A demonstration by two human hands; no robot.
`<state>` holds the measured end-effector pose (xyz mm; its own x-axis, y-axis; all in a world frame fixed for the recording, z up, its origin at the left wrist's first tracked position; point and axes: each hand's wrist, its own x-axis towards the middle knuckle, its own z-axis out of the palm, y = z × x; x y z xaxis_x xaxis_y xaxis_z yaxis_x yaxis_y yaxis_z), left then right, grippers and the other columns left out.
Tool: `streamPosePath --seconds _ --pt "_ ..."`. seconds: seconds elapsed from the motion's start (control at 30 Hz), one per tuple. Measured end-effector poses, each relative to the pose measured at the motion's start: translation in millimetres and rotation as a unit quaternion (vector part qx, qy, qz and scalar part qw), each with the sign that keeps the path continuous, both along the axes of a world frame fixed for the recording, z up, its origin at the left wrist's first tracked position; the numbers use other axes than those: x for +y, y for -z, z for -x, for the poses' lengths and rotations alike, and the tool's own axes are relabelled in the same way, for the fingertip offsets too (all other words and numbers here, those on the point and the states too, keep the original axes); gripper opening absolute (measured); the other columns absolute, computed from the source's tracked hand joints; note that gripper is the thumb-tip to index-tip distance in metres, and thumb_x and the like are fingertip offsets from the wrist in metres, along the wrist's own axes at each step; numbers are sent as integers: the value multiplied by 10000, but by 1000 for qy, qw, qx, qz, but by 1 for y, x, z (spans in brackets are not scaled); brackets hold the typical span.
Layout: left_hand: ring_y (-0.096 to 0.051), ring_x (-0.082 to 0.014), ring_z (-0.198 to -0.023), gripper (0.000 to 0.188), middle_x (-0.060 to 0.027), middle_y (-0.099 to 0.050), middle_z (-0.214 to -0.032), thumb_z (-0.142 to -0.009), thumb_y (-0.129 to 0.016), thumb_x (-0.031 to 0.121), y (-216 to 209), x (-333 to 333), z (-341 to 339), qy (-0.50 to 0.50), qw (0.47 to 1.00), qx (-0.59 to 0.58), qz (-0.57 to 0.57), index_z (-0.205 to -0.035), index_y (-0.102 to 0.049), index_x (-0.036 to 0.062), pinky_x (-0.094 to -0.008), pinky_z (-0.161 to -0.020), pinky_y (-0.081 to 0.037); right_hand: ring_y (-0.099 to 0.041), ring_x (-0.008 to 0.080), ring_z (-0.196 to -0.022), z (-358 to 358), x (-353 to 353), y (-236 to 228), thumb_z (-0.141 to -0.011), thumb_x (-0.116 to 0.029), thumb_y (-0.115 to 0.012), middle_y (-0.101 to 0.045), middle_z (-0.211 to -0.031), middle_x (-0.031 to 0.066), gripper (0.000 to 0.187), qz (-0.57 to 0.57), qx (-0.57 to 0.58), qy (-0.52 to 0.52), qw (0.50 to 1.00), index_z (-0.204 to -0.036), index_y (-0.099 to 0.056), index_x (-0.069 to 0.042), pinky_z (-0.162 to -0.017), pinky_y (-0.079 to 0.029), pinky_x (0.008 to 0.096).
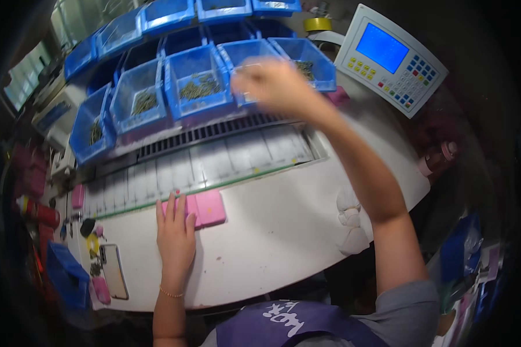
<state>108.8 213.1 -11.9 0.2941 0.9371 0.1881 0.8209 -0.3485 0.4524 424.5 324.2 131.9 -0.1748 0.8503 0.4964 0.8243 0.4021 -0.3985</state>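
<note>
My left hand (pixel 176 234) lies flat with its fingers stretched over the left part of a pink block (pixel 209 209), close to the green-edged strip of white compartments (pixel 214 162). A thin bracelet circles that wrist. Raised over the front row of blue bins, my right hand (pixel 266 85) is smeared by motion, and what its fingers hold, if anything, does not show. Behind it is a blue bin (pixel 246 52), partly hidden. To its left, another blue bin (pixel 198 70) holds small brass-coloured pieces, and a further bin (pixel 136 92) has similar pieces.
A control panel (pixel 391 61) with a blue screen and keypad stands at the back right. A phone (pixel 114 272) lies at the table's left edge. White crumpled pieces (pixel 349 222) rest near my right forearm. A pink bottle (pixel 440 157) stands at the right edge.
</note>
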Motion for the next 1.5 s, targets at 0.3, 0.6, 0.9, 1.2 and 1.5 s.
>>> streamPosePath --seconds 0.3,0.6,0.9,1.2,1.5 --pt "-380 -407 -1384 394 -179 -472 -1465 -984 -552 205 5 -22 -17 12 993 -78 -82 -1342 -564 41 -461 -1113 -354 -479 407 -1183 84 -144 163 -695 -259 -824 -460 -1345 225 999 94 50 -85 991 -1506 -289 -26 -1047 -379 475" --pt "-629 -151 -909 582 -107 -634 -1106 -786 -805 132 19 -112 -44 46 899 -377 220 -1285 -542 -9 -282 -800 -531 -560 278 -915 125 -258 156 -733 -120 -714 -525 -1184 144 745 -100 -72 -61 990 -1427 -457 -40 -841 -499 379" --pt "-656 -136 -883 616 -105 -679 -981 -724 -879 144 21 -128 -46 165 891 -371 204 -1227 -556 -5 -291 -801 -542 -571 177 -807 111 -294 136 -881 -222 -726 -571 -947 152 719 234 275 -33 932 -1472 -387 7 -755 -477 316" --pt "-672 -187 -920 578 -109 -678 -992 -722 -831 120 29 -127 -36 199 893 -365 175 -1222 -571 -6 -317 -839 -538 -657 373 -847 108 -297 156 -997 -371 -534 -656 -917 211 630 209 350 -95 908 -1481 -368 -4 -788 -516 410" --pt "-674 -234 -927 571 -139 -660 -1042 -723 -810 106 27 -129 -35 207 906 -328 168 -1229 -572 -10 -331 -823 -535 -618 197 -657 108 -258 135 -1048 -359 -431 -620 -739 120 487 357 298 -39 884 -1403 -484 -30 -672 -495 322"
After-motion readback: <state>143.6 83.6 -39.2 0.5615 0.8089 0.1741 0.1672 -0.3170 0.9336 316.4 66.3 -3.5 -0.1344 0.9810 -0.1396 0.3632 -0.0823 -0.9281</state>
